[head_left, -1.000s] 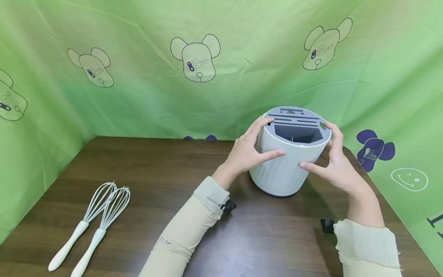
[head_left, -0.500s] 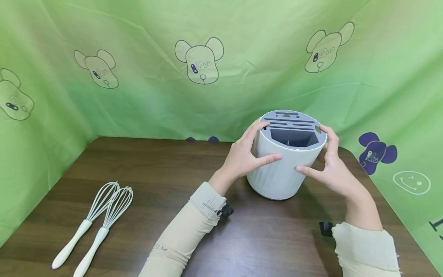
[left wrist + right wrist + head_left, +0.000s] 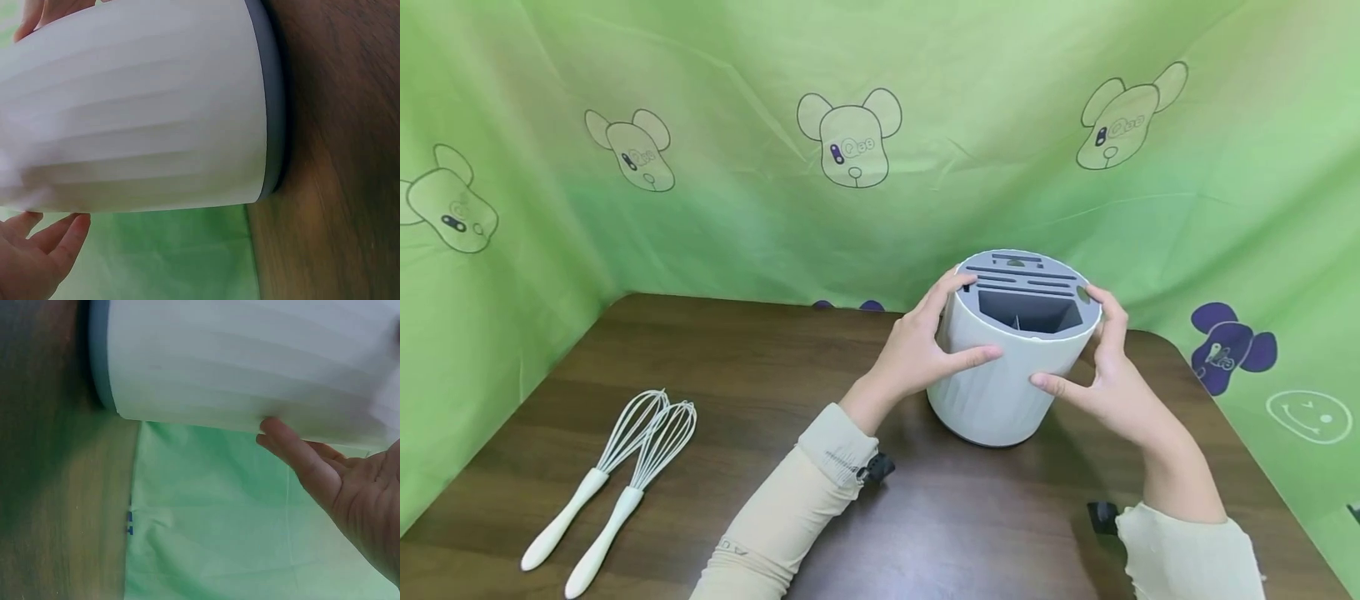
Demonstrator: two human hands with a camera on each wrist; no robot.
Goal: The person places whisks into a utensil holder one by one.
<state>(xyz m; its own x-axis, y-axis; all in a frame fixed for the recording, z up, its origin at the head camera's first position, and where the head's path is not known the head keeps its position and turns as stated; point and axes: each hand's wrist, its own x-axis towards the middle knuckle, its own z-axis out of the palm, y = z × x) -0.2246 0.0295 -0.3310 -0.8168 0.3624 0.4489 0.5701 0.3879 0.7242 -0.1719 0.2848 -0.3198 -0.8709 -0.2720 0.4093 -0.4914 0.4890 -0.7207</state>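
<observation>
A round white knife block [image 3: 988, 396] with fluted sides and a grey slotted top stands upright on the table. Its top has several narrow slots and one large opening at the front. My left hand [image 3: 917, 346] grips it from the left, thumb across the front wall and fingertips over the top rim. On the opposite side my right hand [image 3: 1116, 375] holds it, thumb on the front and index finger at the rim. In the left wrist view the dark base [image 3: 275, 112] sits on the wood; the right wrist view shows fingers [image 3: 300, 453] along the wall.
Two whisks with white handles, one on the left [image 3: 561, 525] and one on the right [image 3: 602, 546], lie with their wires overlapping at the table's left. Green printed cloth [image 3: 737, 208] hangs behind the brown table [image 3: 760, 358] and along both sides.
Held in both hands, the knife block has shifted a little left and nearer to me across the table. The head view has also shifted slightly; the whisks keep their place on the table.
</observation>
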